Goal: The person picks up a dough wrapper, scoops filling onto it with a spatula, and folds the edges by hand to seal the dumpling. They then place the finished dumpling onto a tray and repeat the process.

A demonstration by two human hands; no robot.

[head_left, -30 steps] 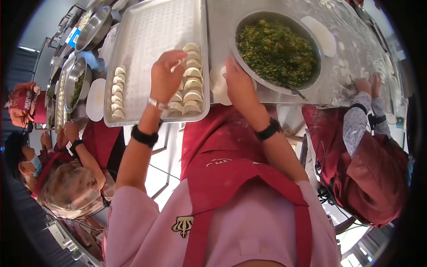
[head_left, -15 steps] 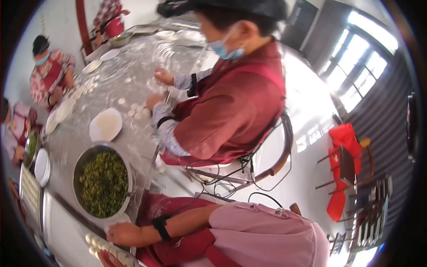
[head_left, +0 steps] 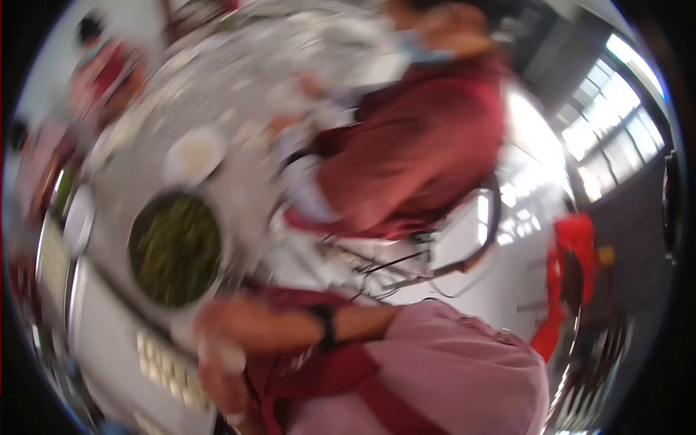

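Motion blur smears both hands. My right hand (head_left: 230, 325), a black band on its wrist, is just below a metal bowl (head_left: 133, 250) of chopped green filling (head_left: 177, 250). Under it, my left hand (head_left: 220, 384) is closed around a small white piece of dough (head_left: 230, 357), perhaps a dumpling. The right fingers are too smeared to show whether they grip the dough too. Beside the hands lies a tray of white dumplings (head_left: 170, 370) in rows.
A plate (head_left: 196, 156) with pale wrappers stands on the floury metal table (head_left: 243, 181). A co-worker in maroon (head_left: 413, 145) sits at my right, their hands over the table. Other people (head_left: 109, 76) work across it. Stacked plates (head_left: 78, 221) lie at the far left.
My view has shifted, so the scene slides across it and blurs. My hands have moved up from the dumpling tray and come together around the white dough piece.
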